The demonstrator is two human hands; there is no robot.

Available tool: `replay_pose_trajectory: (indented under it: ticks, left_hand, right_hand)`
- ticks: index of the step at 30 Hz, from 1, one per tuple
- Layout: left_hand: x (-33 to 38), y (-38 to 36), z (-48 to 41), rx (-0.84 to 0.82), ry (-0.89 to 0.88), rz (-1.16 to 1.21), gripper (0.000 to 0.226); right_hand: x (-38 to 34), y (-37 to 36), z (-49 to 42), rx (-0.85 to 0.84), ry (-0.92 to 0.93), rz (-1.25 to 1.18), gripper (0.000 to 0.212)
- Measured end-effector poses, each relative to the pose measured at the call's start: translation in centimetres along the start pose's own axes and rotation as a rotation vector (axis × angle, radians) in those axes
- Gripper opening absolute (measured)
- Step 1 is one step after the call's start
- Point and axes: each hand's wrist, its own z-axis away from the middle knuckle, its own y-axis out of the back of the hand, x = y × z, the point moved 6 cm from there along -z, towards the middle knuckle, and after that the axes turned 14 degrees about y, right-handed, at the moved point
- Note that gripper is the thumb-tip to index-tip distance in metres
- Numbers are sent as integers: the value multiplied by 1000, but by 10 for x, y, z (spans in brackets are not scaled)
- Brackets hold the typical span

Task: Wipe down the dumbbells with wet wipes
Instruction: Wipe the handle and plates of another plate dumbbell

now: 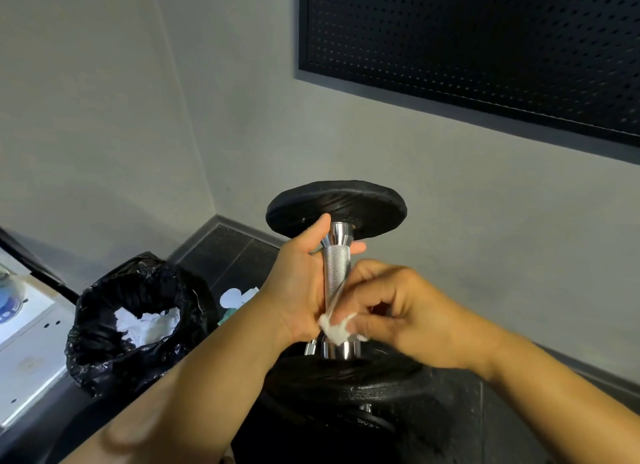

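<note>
A dumbbell [336,269] stands on end in the middle of the view, with black round plates at top and bottom and a knurled chrome handle between them. My left hand [298,283] wraps round the handle from the left, thumb up near the top plate, fingertips showing past the right side. My right hand [398,307] pinches a crumpled white wet wipe [335,330] against the lower end of the handle. More black plates lie under the dumbbell at the bottom of the view.
A bin lined with a black bag [138,321] stands to the left and holds used white wipes. A green and white wipes pack [239,301] lies behind it on the dark floor. A white cabinet [27,342] is at far left. Grey walls and a black perforated panel [485,48] rise behind.
</note>
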Motion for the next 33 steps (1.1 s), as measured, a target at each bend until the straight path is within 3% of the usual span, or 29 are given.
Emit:
replay_pose_trajectory:
  ticks: [3,5,7,10,14,21,29,33]
  left_hand:
    - [-3,-5,1,-92,47,22,77]
    - [0,-3,2,-86,43,-6,73]
    - [1,-3,3,-79,44,-33,73]
    - [-1,-2,3,-72,54,-56,75]
    - [-1,-1,4,-44,73,-79,77]
    - [9,-9,-2,292,35,-230,52]
    - [20,0,-13,342,26,-171,53]
    - [19,0,-11,335,15,-171,49]
  right_hand:
    - [4,33,5,292,-41,1,13]
    - [4,53,13,555,-18,174,9]
    - [10,59,16,667,-34,338,7]
    - [17,59,7,643,-38,508,7]
    - [10,61,-3,662,-56,532,6]
    - [-30,58,-23,620,39,980,13]
    - [-32,50,-1,769,195,1153,15]
    - [-34,43,-3,810,242,1049,20]
